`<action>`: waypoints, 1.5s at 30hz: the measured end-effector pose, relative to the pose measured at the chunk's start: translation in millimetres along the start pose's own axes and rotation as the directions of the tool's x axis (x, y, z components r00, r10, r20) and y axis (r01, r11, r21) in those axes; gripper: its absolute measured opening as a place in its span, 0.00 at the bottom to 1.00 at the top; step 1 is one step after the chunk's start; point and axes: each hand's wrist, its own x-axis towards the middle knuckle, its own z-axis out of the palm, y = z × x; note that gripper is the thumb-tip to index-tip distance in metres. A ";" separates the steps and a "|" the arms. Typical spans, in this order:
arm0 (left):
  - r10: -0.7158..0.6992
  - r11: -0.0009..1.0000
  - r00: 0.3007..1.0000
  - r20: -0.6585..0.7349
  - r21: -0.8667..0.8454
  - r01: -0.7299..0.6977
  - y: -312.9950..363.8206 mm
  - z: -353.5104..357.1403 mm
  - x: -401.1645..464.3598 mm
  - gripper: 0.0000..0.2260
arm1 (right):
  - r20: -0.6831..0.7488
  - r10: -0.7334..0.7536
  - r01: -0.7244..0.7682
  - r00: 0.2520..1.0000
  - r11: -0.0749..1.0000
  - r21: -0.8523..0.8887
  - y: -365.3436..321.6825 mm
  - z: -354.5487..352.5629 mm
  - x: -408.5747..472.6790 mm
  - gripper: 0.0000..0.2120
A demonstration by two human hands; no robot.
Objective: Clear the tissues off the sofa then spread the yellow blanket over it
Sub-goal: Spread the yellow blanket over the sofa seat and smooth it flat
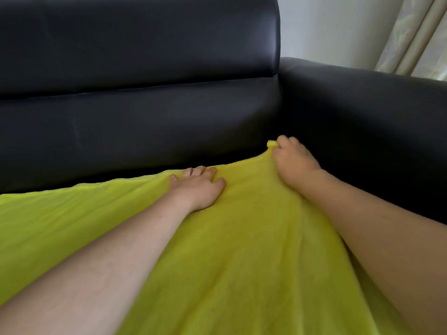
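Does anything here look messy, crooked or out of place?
Only the blanket isn't flat yet: its corner is bunched in the right hand, and long folds run back from it. The left hand presses flat on it. No tissues show on the sofa, and nothing looks damaged.

Head camera looks down, close over sofa [145, 56]

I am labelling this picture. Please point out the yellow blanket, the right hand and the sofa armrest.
yellow blanket [229, 238]: head view, on its flat middle.
right hand [294, 160]: head view, on its back, pinching the blanket corner.
sofa armrest [362, 97]: head view, on its inner side.
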 end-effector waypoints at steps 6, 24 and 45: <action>0.001 1.000 1.000 -0.021 0.000 -0.001 -0.1 3.0 -1.2 0.29 | 0.250 0.191 -0.191 0.949 0.981 -0.024 -18.8 -14.3 5.0 0.19; 0.007 1.000 0.999 -0.037 -0.005 -0.007 0.4 2.8 -5.6 0.29 | 0.168 0.080 -0.078 0.983 0.997 -0.022 -0.9 10.3 0.2 0.16; -0.052 0.998 0.997 0.057 -0.025 0.054 -1.4 0.3 2.8 0.29 | 0.531 0.105 -0.199 0.841 0.972 0.123 -1.7 14.4 -8.8 0.32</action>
